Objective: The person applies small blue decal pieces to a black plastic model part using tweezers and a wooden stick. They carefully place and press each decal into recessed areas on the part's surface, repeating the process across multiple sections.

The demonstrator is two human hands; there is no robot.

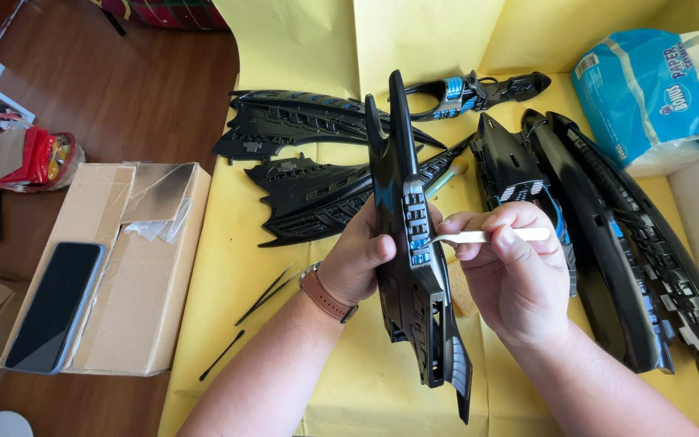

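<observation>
Left hand (357, 263) grips the long black plastic model hull section (414, 267) upright, fingers wrapped round its edge. Right hand (507, 275) pinches a slim white-handled tool (491, 236), fingers narrow, its tip touching the blue-detailed panel on that hull.

Judgement: the work wants a steady wrist, the hull braced firmly, light strokes kept inside the small raised cells.

Count, relative to the held hull:
- Two black wing-shaped pieces (309, 121) behind it, to the left.
- One black cockpit frame (479, 89) behind it.
- Two long black hull shells (608, 243) to the right.
- One pair of black tweezers (264, 295) and one thin black stick (222, 354) to the left, on yellow paper (220, 267).
- One cardboard box (135, 275) further left, one dark phone (54, 306) on it.
- One blue tissue pack (649, 97) far right.
</observation>
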